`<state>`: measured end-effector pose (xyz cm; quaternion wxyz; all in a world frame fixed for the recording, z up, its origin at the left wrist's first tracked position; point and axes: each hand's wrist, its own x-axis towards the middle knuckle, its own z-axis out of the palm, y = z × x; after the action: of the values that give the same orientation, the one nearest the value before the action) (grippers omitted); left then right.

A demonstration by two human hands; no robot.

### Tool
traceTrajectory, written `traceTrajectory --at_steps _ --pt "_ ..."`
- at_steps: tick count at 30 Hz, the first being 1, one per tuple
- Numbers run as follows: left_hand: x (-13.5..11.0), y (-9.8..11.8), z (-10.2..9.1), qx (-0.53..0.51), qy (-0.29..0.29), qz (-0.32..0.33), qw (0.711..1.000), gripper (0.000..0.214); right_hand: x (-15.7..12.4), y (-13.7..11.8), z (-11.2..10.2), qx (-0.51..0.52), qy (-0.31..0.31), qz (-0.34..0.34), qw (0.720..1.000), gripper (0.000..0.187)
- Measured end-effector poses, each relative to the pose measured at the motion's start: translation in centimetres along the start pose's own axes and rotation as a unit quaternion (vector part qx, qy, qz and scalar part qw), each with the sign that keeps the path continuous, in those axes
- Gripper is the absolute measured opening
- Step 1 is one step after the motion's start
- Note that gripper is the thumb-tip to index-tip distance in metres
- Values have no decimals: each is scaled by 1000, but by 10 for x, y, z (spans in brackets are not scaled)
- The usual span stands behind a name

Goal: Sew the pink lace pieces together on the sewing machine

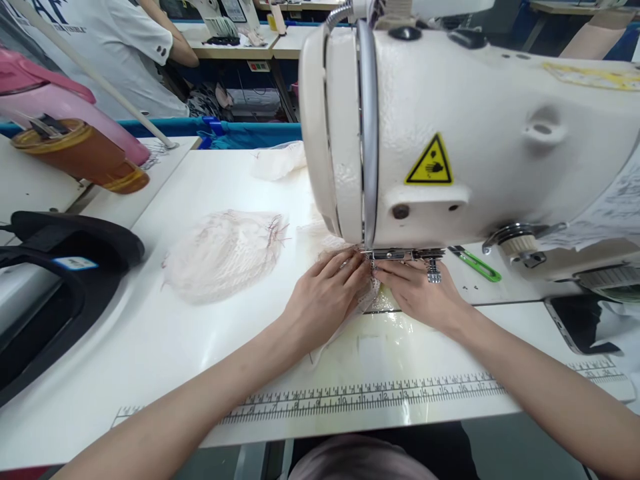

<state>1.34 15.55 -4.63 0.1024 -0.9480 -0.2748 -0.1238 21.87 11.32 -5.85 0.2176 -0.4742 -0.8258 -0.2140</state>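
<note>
A piece of pale pink sheer fabric (369, 297) lies at the needle area of the white sewing machine (340, 127). My left hand (325, 293) presses on it with bent fingers drawn close together, gripping it left of the presser foot. From the other side my right hand (425, 293) holds the fabric's edge at its fingertips; the machine's attachment partly covers these fingers. The needle point and the seam are hidden behind the hands and the machine head. Left of the hands, a gathered pale fabric piece (225, 257) with loose reddish threads lies flat on the table.
A printed ruler (345, 400) runs along the table's front. To the right are a green-handled cutter (477, 263) and a phone (575, 323). A black curved object (75, 267), a brown cup (83, 153) and a pink bottle (70, 107) stand left. Another person (107, 53) sits beyond.
</note>
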Motion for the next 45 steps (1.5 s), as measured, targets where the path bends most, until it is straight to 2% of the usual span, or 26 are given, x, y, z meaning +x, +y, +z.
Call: traceTrajectory --at_steps 4,8,12,14,16,17,19,22,25,28,31,34,37,42,45 --pt "1 2 -6 -13 5 -2 1000 36 1 0 0 6 17 -9 1000 24" --pt "-1 0 -29 -19 26 1 999 35 1 0 -3 29 4 -10 1000 27" --pt "-27 -6 -49 -62 25 97 993 65 3 -2 -8 41 2 -9 999 30" --pt "-45 -7 -51 -48 15 120 991 62 4 -3 -9 51 6 -12 999 32" --pt "-61 -5 -49 -35 17 98 994 34 3 -3 -8 68 4 -14 998 34" --pt "-66 -3 -49 -43 23 74 996 28 3 -3 -7 80 -2 -13 997 35" --pt "-70 0 -53 -84 31 16 996 31 1 -4 -4 114 -16 -7 993 35" --pt "-58 -1 -64 -138 9 -46 989 27 -1 -5 -1 162 -26 6 986 30" --pt "-33 -8 -70 -101 -28 -13 994 20 -1 -4 -1 177 -1 1 984 20" --pt "-8 -13 -60 -64 -51 83 993 12 0 -2 -4 179 25 -13 983 14" --pt "5 -11 -39 -22 -18 124 992 17 0 1 -4 184 22 -17 982 14" --pt "6 -7 -22 20 57 113 992 26 -1 3 -3 198 -19 0 980 19" --pt "3 -4 -16 50 114 102 987 29 -3 3 -1 205 -60 19 977 29" --pt "-1 -1 -16 55 133 87 986 26 -1 1 -2 196 -73 -20 978 24" --pt "-1 0 -12 11 117 72 991 26 1 0 -4 190 -61 -29 980 22"
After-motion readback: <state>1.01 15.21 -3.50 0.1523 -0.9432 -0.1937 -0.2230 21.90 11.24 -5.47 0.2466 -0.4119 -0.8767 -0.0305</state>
